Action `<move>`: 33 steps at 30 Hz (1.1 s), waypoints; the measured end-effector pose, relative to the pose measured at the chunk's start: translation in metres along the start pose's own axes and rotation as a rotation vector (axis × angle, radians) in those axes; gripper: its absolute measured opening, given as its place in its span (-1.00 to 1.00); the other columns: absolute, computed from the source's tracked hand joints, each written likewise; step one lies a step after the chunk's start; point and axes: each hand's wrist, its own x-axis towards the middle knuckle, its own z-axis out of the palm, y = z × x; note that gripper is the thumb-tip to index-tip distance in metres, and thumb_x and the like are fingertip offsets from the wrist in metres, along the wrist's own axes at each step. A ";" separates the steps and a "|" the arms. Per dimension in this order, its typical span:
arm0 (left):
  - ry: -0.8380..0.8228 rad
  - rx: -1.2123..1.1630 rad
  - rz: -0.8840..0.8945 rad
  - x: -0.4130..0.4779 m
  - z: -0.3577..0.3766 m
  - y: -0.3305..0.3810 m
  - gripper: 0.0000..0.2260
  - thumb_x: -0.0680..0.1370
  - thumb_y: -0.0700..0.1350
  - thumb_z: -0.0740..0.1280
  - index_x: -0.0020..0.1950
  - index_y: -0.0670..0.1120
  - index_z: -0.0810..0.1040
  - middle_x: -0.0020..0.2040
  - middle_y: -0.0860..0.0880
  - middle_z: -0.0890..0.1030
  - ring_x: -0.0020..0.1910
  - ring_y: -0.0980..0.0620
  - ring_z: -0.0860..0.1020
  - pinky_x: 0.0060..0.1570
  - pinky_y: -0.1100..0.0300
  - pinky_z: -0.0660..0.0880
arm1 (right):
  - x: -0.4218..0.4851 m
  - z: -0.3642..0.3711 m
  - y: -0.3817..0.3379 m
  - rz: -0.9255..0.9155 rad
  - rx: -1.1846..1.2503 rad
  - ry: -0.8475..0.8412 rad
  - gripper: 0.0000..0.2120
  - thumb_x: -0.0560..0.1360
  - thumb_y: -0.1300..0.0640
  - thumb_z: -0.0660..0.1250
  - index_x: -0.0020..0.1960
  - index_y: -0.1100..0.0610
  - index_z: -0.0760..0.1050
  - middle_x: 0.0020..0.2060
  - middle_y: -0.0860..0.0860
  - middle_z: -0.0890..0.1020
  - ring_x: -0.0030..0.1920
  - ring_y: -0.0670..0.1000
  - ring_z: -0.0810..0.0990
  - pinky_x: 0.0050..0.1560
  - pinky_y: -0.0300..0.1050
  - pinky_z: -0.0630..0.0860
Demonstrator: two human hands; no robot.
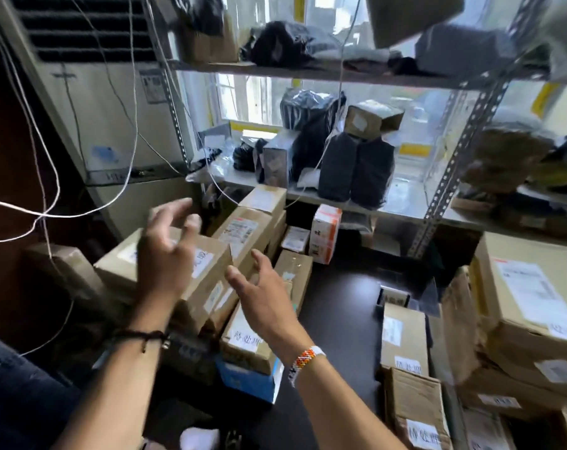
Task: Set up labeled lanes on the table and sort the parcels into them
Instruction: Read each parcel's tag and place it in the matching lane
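Several cardboard parcels with white labels are piled on the left of the dark table (340, 306). My left hand (165, 251) hovers with spread fingers just over the top parcel (210, 274) of that pile and holds nothing. My right hand (259, 300) is beside it, fingers loose, close to the parcel's right end, also holding nothing. A long parcel with a printed label (243, 232) lies behind. A second row of labeled parcels (404, 339) runs down the table's right side, next to a big carton (532, 293). A small lane label stand (393, 298) sits at the head of that row.
A metal shelf rack (451, 177) behind the table holds black bagged parcels (357, 170) and boxes. A white and orange box (324, 233) stands upright at the table's back. An air conditioner (107, 118) stands at left with white cords (48, 216) hanging across. A blue box (249, 381) sits under the left pile.
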 end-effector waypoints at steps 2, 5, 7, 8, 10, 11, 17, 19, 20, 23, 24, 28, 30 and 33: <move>0.023 0.238 -0.069 0.037 -0.020 -0.028 -0.61 0.57 0.04 0.32 0.33 -0.10 0.62 0.32 -0.13 0.58 0.32 -0.16 0.54 0.41 -0.07 0.43 | 0.011 0.014 -0.005 0.063 0.051 -0.048 -0.25 0.61 -0.25 0.32 0.67 -0.02 0.13 0.57 0.02 0.37 0.49 0.09 0.42 0.48 0.11 0.43; -0.118 0.492 -0.339 0.071 -0.034 -0.063 -0.54 0.63 0.03 0.36 0.47 -0.16 0.51 0.48 -0.27 0.44 0.45 -0.29 0.42 0.47 -0.08 0.32 | 0.023 0.034 -0.003 0.107 0.076 -0.095 -0.28 0.63 -0.20 0.34 0.66 -0.01 0.14 0.48 0.03 0.49 0.41 0.05 0.51 0.41 -0.02 0.46; -0.250 0.596 -0.488 0.080 -0.039 -0.078 -0.47 0.59 0.15 0.32 0.45 -0.15 0.52 0.45 -0.31 0.48 0.43 -0.34 0.44 0.42 -0.11 0.37 | 0.026 0.048 0.000 0.129 0.100 -0.124 -0.25 0.59 -0.26 0.34 0.65 -0.05 0.13 0.50 0.01 0.48 0.44 0.06 0.49 0.48 -0.01 0.39; -0.302 0.635 -0.525 0.081 -0.040 -0.082 -0.42 0.53 0.24 0.27 0.39 -0.13 0.55 0.40 -0.30 0.53 0.39 -0.34 0.48 0.37 -0.12 0.41 | 0.029 0.055 0.003 0.133 0.109 -0.132 -0.21 0.57 -0.31 0.33 0.66 -0.09 0.10 0.53 0.02 0.45 0.47 0.07 0.46 0.52 0.05 0.36; -0.335 0.650 -0.539 0.084 -0.041 -0.088 -0.36 0.41 0.32 0.20 0.27 -0.11 0.59 0.31 -0.29 0.60 0.31 -0.34 0.54 0.29 -0.11 0.47 | 0.033 0.065 0.009 0.127 0.109 -0.131 -0.17 0.56 -0.38 0.28 0.68 -0.12 0.03 0.56 0.04 0.39 0.53 0.11 0.39 0.56 0.14 0.31; -0.333 0.642 -0.531 0.086 -0.041 -0.087 -0.37 0.41 0.33 0.20 0.24 -0.11 0.60 0.29 -0.29 0.62 0.29 -0.33 0.55 0.27 -0.11 0.48 | 0.035 0.068 0.012 0.124 0.102 -0.126 -0.15 0.55 -0.42 0.24 0.69 -0.13 -0.01 0.58 0.03 0.36 0.56 0.11 0.35 0.58 0.16 0.27; -0.310 0.701 -0.419 0.093 -0.032 -0.070 -0.48 0.51 0.34 0.28 0.17 -0.07 0.61 0.23 -0.24 0.65 0.27 -0.32 0.56 0.32 -0.16 0.45 | 0.043 0.061 0.022 0.124 0.183 -0.111 -0.08 0.52 -0.52 0.17 0.71 -0.14 -0.07 0.59 -0.04 0.31 0.57 0.05 0.30 0.57 0.07 0.28; -0.287 0.692 -0.383 0.096 -0.028 -0.059 -0.49 0.56 0.29 0.31 0.30 -0.06 0.58 0.30 -0.23 0.62 0.31 -0.31 0.54 0.32 -0.14 0.44 | 0.042 0.056 0.021 0.087 0.267 -0.095 -0.14 0.55 -0.46 0.22 0.70 -0.20 -0.04 0.55 -0.05 0.33 0.50 0.00 0.39 0.44 -0.09 0.41; -0.274 0.665 -0.368 0.097 -0.027 -0.053 -0.47 0.56 0.29 0.31 0.36 -0.06 0.56 0.32 -0.23 0.61 0.32 -0.31 0.54 0.32 -0.14 0.45 | 0.042 0.051 0.020 0.046 0.314 -0.069 -0.20 0.57 -0.40 0.26 0.69 -0.23 0.00 0.52 -0.04 0.35 0.43 -0.05 0.45 0.29 -0.23 0.50; -0.247 0.481 -0.276 0.097 -0.023 -0.032 -0.50 0.51 0.31 0.32 0.30 0.00 0.57 0.23 -0.16 0.66 0.21 -0.25 0.60 0.24 -0.14 0.53 | 0.042 0.026 0.011 -0.026 0.466 0.012 -0.24 0.57 -0.28 0.38 0.66 -0.27 0.10 0.42 -0.03 0.35 0.27 -0.12 0.54 0.00 -0.32 0.63; -0.251 0.404 -0.249 0.096 -0.021 -0.025 -0.51 0.47 0.31 0.33 0.26 0.03 0.58 0.19 -0.11 0.68 0.16 -0.21 0.62 0.22 -0.13 0.56 | 0.043 0.016 0.007 -0.055 0.509 0.041 -0.21 0.52 -0.30 0.44 0.65 -0.28 0.15 0.43 -0.03 0.37 0.29 -0.06 0.57 0.07 -0.17 0.68; -0.249 0.134 -0.117 0.093 -0.009 0.009 -0.55 0.43 0.30 0.36 0.26 0.16 0.60 0.08 0.10 0.71 0.10 -0.02 0.67 0.20 -0.07 0.60 | 0.040 -0.041 -0.006 -0.127 0.650 0.137 -0.28 0.43 -0.12 0.50 0.55 -0.23 0.37 0.37 0.08 0.56 0.20 0.02 0.70 -0.05 0.01 0.71; -0.224 -0.081 -0.068 0.089 0.002 0.026 -0.67 0.53 0.17 0.40 0.26 0.15 0.66 0.06 0.12 0.73 0.09 0.08 0.69 0.15 0.07 0.61 | 0.034 -0.072 -0.008 -0.144 0.712 0.185 -0.30 0.41 -0.04 0.47 0.52 -0.24 0.38 0.34 0.05 0.60 0.18 0.01 0.71 -0.10 0.11 0.71; -0.251 -0.365 -0.075 0.075 0.025 0.051 -0.68 0.64 0.01 0.39 0.40 0.05 0.60 0.17 0.15 0.69 0.08 0.28 0.65 0.01 0.39 0.53 | 0.021 -0.104 -0.006 -0.178 0.794 0.269 -0.22 0.39 -0.01 0.49 0.54 -0.29 0.30 0.38 0.02 0.58 0.24 0.05 0.68 0.08 0.41 0.65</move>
